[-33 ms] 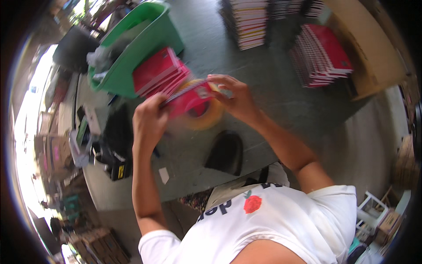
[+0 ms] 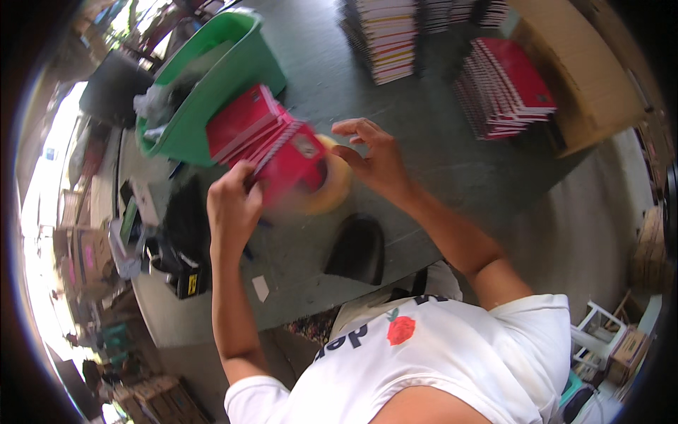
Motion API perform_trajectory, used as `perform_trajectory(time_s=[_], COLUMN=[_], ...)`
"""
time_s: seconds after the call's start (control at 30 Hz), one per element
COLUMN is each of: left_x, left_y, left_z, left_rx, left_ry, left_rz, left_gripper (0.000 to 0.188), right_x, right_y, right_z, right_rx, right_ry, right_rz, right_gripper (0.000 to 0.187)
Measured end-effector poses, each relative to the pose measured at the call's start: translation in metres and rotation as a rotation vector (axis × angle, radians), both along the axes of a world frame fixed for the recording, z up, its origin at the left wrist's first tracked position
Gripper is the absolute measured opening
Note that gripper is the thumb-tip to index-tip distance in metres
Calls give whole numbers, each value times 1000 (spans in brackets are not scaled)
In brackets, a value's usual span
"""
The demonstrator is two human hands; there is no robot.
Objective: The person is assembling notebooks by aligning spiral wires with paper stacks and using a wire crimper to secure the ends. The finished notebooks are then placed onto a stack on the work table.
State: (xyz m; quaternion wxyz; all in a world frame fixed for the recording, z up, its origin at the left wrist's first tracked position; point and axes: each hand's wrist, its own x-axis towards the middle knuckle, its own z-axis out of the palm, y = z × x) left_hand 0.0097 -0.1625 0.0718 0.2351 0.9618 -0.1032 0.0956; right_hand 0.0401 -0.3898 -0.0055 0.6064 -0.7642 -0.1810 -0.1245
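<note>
A red spiral notebook (image 2: 291,159) is tilted in my left hand (image 2: 234,196), whose fingers and thumb pinch its near left corner. My right hand (image 2: 378,157) is apart from the notebook, to its right, with fingers bent and a gap between them and the thumb; nothing is in it. Behind the held notebook lies a pile of red notebooks (image 2: 244,119), against a green plastic tub (image 2: 212,92). Partly covered by the held notebook is a yellow ring (image 2: 332,191), blurred, perhaps a roll of tape.
On the dark table (image 2: 417,184) a black rounded object (image 2: 359,247) sits near the front edge. A black tool with a yellow label (image 2: 187,279) is at the left. Stacked red notebooks (image 2: 512,78) stand beside a cardboard box (image 2: 586,78) at right; a tall notebook stack (image 2: 388,42) is at the back.
My right hand has let go of the notebook's right end, its fingers now apart. The notebook, still in my left hand, has turned so that more of its cover shows.
</note>
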Motion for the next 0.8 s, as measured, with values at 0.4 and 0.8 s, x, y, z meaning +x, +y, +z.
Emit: perform_trajectory(time_s=[0.4, 0.8], left_x=[-28, -15], left_y=[-84, -76], left_z=[13, -16], left_rx=[-320, -326], left_ry=[-278, -57], left_rz=[-305, -397], left_gripper=[33, 24], right_x=[6, 7], right_y=[-134, -303], right_z=[120, 90], right_rx=[85, -469], right_ry=[-43, 213], right_rz=[-201, -671], right_gripper=[38, 30])
